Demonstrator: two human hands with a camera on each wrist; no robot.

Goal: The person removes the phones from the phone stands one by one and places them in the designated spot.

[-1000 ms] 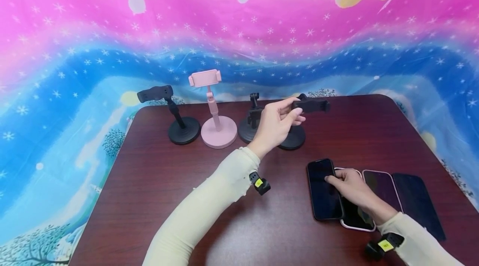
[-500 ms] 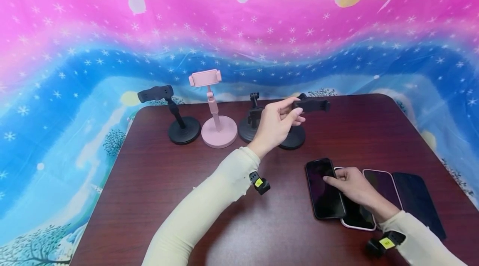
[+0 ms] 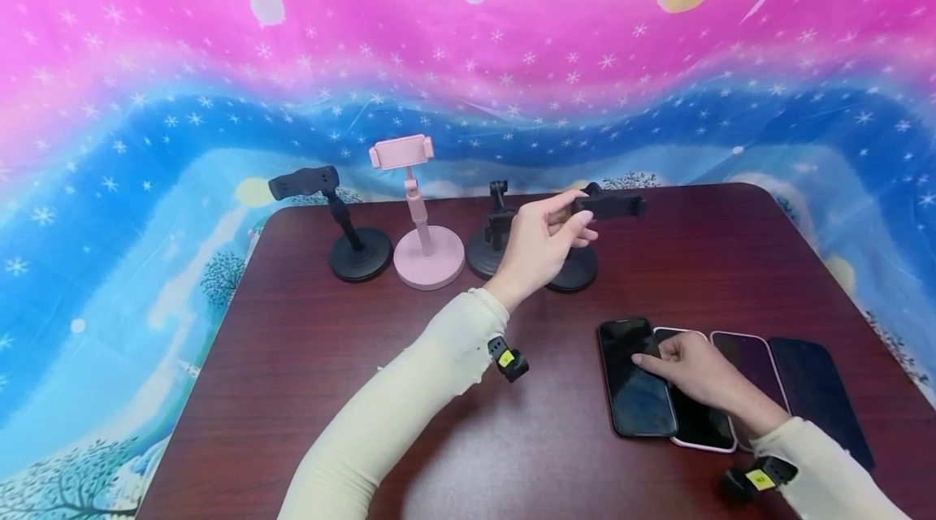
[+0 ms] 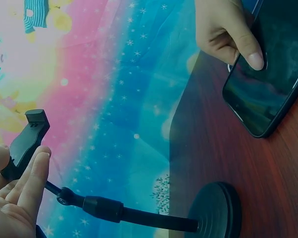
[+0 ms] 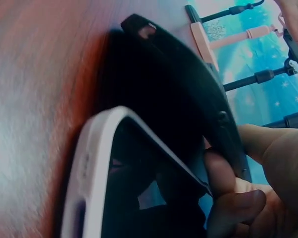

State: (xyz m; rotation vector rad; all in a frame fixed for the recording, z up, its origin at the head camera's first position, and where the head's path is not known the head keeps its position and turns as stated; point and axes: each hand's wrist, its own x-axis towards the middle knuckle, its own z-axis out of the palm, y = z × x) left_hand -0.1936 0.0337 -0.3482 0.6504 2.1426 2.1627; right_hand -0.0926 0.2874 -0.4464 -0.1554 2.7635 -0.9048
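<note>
My left hand [image 3: 541,240] pinches one end of the black clamp [image 3: 614,205] on the rightmost phone stand. In the left wrist view this stand's jointed arm [image 4: 104,208] leads down to a round base [image 4: 216,213] on the table. My right hand [image 3: 698,370] pinches the right edge of a black phone [image 3: 634,390], thumb on the screen and fingers beneath. Seen from the right wrist, the phone [image 5: 188,79] is tilted, its gripped edge raised beside a white-rimmed phone [image 5: 97,163]. That second phone lies partly under my right hand.
Left of the held stand are another black stand [image 3: 483,252], a pink stand [image 3: 429,260] and a black stand [image 3: 358,256]. To the right lie a pink-rimmed phone [image 3: 749,357] and a dark phone [image 3: 822,398]. A patterned cloth [image 3: 468,81] hangs behind the table [image 3: 366,390].
The black phone has shifted slightly toward the near side, and the reflection on its screen has changed. My right hand moved a little with it. The left hand stays on the clamp.
</note>
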